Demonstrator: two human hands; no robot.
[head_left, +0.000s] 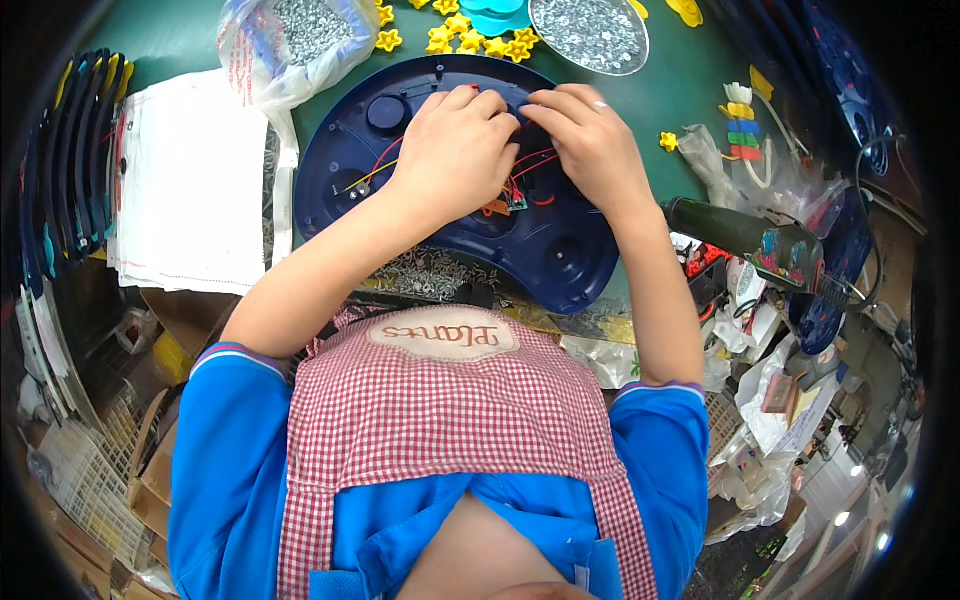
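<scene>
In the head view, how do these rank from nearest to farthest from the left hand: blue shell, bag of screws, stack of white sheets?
From the left hand:
1. Blue shell, directly beneath it, touching.
2. Bag of screws, up and to the left.
3. Stack of white sheets, far left on the table.

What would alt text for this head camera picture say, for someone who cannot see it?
Seen from above, a person's left hand and right hand work together on thin red and yellow wires inside a dark blue curved plastic shell on a green table. Beyond it lie yellow flower-shaped pieces, a bag of screws and a clear dish of screws.
</scene>
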